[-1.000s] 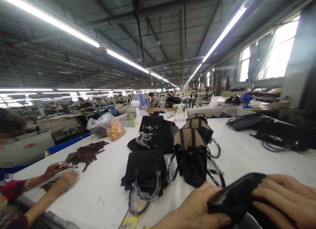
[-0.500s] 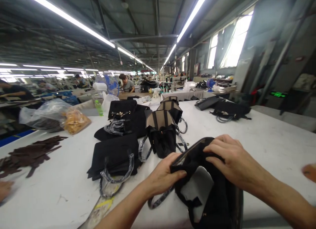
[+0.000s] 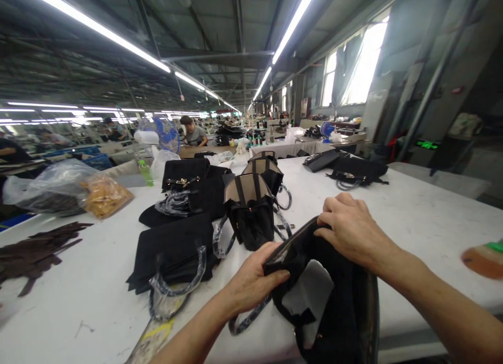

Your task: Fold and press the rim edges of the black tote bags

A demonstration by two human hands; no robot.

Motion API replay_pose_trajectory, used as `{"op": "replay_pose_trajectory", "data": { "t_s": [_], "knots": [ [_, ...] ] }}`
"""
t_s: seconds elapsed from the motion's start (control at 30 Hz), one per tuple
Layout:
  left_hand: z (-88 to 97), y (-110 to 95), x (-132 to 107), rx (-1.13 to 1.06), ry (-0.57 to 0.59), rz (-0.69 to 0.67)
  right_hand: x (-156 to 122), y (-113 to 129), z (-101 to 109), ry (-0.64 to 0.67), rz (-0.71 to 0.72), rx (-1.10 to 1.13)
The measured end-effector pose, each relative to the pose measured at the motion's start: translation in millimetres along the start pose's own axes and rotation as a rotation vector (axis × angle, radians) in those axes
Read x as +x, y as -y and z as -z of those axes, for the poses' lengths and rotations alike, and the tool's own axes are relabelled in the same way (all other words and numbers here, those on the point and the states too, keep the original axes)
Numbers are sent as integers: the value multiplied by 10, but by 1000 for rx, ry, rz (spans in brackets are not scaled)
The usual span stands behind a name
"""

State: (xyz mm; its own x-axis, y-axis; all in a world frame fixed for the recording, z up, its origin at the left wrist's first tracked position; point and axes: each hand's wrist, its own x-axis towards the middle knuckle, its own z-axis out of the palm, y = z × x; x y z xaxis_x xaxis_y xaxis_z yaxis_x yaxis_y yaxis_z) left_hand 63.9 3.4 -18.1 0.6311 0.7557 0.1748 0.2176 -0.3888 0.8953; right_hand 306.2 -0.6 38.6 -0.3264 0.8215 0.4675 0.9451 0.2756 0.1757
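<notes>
An opened black handbag (image 3: 349, 301) is tilted toward me at the table's front edge, with a pale grey piece (image 3: 310, 296) showing inside it. My left hand (image 3: 255, 277) pinches the left end of its rim, thumb on the inside. The far rim is gripped by my right hand (image 3: 348, 225), whose fingertips curl over the edge. One plastic-wrapped handle (image 3: 249, 317) hangs below my left wrist. Just beyond stands another black handbag (image 3: 253, 217) with beige panels sticking up, and a similar bag (image 3: 263, 170) is behind it.
Left of the bags lie stacked black bag pieces (image 3: 171, 249) with wrapped handles and a folded black bag (image 3: 184, 175). Brown strips (image 3: 39, 249) and a bag of yellow pieces (image 3: 106, 194) are farther left. More black bags (image 3: 353, 170) lie back right; an orange-brown bottle (image 3: 485, 259) is at right.
The view has swung slightly right, so everything on the table sits farther left. Both hands keep their hold on the handbag's rim, and more of the bottle at right shows.
</notes>
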Motion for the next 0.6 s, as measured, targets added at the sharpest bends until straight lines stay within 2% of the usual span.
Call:
{"op": "replay_pose_trajectory", "data": {
  "t_s": [0.2, 0.33, 0.43, 0.6],
  "knots": [
    [35, -1, -24, 18, 13, 3, 55, -101, -68, 24, 48, 134],
    [81, 56, -33, 8, 20, 24, -4, -194, -80, -52, -23, 192],
    [102, 99, -20, -61, 28, 31, -31, -225, -87, -85, -24, 243],
    [116, 68, 16, -53, 33, 43, -24, -212, -64, 0, 0, 288]
  ]
}}
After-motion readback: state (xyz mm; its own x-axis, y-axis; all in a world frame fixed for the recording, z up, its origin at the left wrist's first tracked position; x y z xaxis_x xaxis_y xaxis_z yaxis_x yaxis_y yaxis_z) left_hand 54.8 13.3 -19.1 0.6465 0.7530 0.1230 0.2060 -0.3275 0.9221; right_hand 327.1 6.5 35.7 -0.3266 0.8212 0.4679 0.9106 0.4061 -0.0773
